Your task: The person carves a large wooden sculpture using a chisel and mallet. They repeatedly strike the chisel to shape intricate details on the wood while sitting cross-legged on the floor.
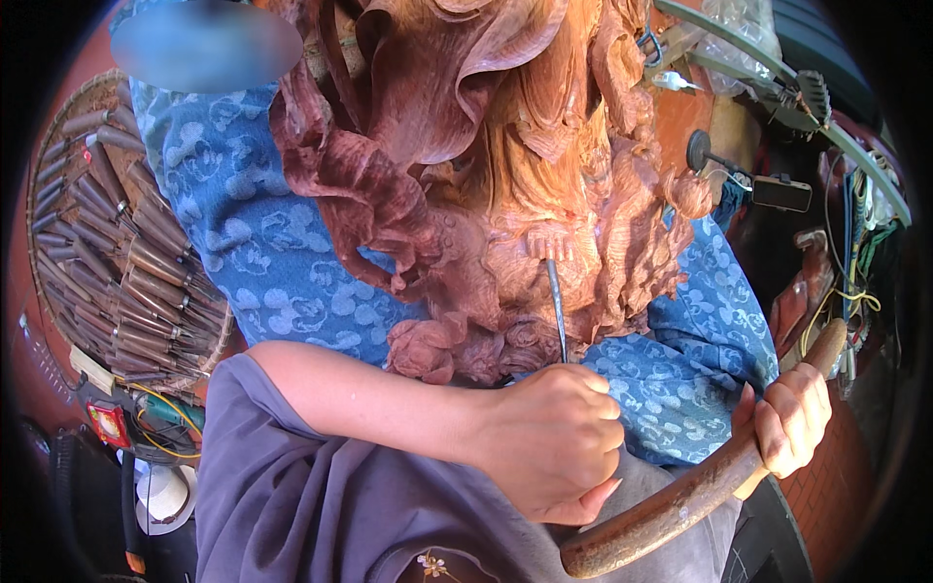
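Across the person's lap, over a blue patterned cloth [243,194], rests a large reddish-brown wood carving [530,185], its sweeping folds running out past the top of the view and a row of small carved toes [551,246] facing the person. The left hand [559,442] is curled into a fist, its grip tight around a slim metal chisel [558,313]; the blade points away from the body and its tip is at the toes, though whether it bites into the wood I cannot tell. The right hand [792,418] has its grip wrapped around a curved wooden mallet [671,507], whose far end is just beside the left fist. To the left, a round basket [224,342] holds many wooden-handled tools [155,262]

As for progress, the main shaping looks well advanced: the folds, the deep hollows and the toes are already cut. The wood near the chisel looks rougher than the broad folds above, so fine detailing and smoothing probably remain there; how much is left overall cannot be judged, since part of the carving is out of view
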Demonstrator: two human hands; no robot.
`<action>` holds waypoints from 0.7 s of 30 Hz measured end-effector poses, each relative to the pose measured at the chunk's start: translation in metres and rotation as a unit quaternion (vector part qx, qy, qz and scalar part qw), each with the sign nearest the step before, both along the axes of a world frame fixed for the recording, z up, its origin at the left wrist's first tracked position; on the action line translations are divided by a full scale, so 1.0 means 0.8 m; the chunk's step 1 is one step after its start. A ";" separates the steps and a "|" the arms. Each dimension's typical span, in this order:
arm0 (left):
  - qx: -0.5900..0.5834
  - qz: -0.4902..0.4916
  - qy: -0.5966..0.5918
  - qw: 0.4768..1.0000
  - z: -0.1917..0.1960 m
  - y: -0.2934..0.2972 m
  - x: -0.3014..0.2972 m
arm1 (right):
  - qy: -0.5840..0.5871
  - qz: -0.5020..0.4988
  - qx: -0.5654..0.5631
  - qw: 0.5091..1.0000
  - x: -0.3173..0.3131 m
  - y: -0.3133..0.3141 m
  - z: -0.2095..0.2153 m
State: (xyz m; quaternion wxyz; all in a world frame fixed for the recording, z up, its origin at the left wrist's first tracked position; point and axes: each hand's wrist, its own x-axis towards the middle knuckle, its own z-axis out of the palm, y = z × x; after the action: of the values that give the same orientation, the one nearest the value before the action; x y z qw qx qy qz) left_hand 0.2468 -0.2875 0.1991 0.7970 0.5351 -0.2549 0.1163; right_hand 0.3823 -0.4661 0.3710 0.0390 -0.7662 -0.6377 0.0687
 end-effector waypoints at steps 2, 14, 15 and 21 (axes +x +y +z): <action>-0.001 -0.001 0.000 1.000 0.000 0.000 0.000 | 0.000 0.000 0.003 1.000 0.000 0.000 0.000; -0.018 -0.001 -0.006 1.000 0.000 0.000 0.004 | -0.016 -0.003 -0.003 1.000 -0.007 0.003 0.006; -0.015 0.003 -0.002 1.000 -0.001 0.001 0.003 | -0.014 0.001 0.000 1.000 -0.006 0.001 0.003; -0.035 0.009 0.032 0.999 0.002 0.002 0.003 | 0.001 0.031 -0.012 0.999 -0.001 -0.002 0.010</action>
State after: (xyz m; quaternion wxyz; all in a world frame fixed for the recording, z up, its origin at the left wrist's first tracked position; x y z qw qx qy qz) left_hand 0.2490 -0.2860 0.2006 0.8218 0.5126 -0.2207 0.1149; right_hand 0.3817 -0.4681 0.3786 0.0285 -0.7465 -0.6601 0.0781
